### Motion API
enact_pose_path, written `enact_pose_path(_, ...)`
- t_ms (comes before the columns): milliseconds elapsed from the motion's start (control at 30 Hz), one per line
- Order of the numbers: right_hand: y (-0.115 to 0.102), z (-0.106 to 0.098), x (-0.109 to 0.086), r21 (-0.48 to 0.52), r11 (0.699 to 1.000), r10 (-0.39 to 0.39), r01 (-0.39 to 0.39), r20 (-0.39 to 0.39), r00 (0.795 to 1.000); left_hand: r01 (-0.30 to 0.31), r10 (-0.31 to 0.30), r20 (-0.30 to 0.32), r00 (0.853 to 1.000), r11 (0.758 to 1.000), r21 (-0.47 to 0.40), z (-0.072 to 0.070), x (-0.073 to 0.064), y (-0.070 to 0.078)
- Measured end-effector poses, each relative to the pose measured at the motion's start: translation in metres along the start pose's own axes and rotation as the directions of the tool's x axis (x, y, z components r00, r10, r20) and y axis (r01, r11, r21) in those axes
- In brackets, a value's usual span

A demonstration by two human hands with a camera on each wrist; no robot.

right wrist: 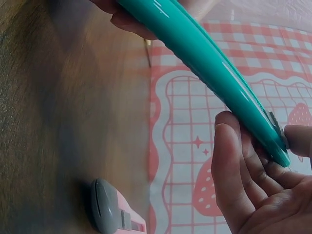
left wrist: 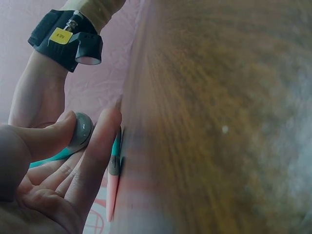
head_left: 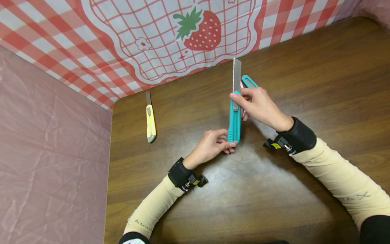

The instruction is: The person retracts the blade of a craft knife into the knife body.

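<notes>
Both hands hold a teal box cutter [head_left: 234,127] above the wooden table, its long metal blade [head_left: 237,74] sticking out toward the cloth. At the lower end, the left hand [head_left: 210,144] pinches the handle; in the left wrist view its thumb lies on the grey end cap [left wrist: 82,132]. Near the blade end, the right hand [head_left: 262,105] grips the handle, and the right wrist view has its thumb at the slider [right wrist: 277,127]. Partly hidden behind the right hand are a second teal box cutter [head_left: 250,81] and a pink box cutter [right wrist: 108,208] with a grey end.
A yellow box cutter [head_left: 150,123] lies on the left of the table [head_left: 182,210], blade pointing away. A red-and-white checked cloth [head_left: 128,64] with a strawberry print hangs along the far edge. Pink sheeting [head_left: 55,152] covers the left side.
</notes>
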State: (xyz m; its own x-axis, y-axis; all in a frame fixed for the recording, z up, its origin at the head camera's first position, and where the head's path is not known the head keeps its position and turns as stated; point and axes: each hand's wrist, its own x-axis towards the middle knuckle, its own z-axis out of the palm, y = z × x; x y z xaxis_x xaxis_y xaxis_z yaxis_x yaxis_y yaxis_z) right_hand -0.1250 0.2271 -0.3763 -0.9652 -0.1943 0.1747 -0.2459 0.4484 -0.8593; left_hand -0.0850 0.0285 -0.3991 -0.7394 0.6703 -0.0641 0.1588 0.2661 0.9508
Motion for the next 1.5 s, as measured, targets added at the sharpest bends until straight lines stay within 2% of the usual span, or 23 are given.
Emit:
enact_pose_path(333,0.0017,-0.001,0.0002,0.048,0.998,0.027,-0.029,0.043,0.999,0.005,-0.005,-0.001,1.0,1.0,-0.02,-0.0006,0.0003,-0.0022)
enact_pose_path(600,0.0016,-0.0005,-0.0009,0.034,0.998,0.047,-0.049,0.056,0.997,0.015,-0.012,0.025,1.0,0.994,-0.111,-0.0048,0.0003,-0.0004)
enact_pose_path(1000,0.0008,-0.0026,-0.0008,0.102,0.993,0.043,-0.055,0.111,0.993,0.034,-0.036,-0.017,0.999,0.995,-0.094,-0.0033,0.0008,-0.0047)
enact_pose_path(1167,-0.0011,-0.0032,-0.0012,0.09,0.994,0.045,-0.055,0.104,0.994,0.026,-0.028,-0.014,1.0,0.994,-0.109,-0.0038,0.0001,-0.0013)
enact_pose_path(1333,-0.0016,-0.0031,-0.0018,0.067,0.996,0.044,-0.051,0.096,0.994,0.05,-0.05,0.005,0.999,0.984,-0.171,-0.0045,-0.0006,-0.0004)
enact_pose_path(1500,-0.0015,-0.0024,-0.0016,0.048,0.998,0.029,-0.033,0.096,0.995,0.064,-0.063,0.01,0.998,0.98,-0.189,-0.0047,-0.001,-0.0011)
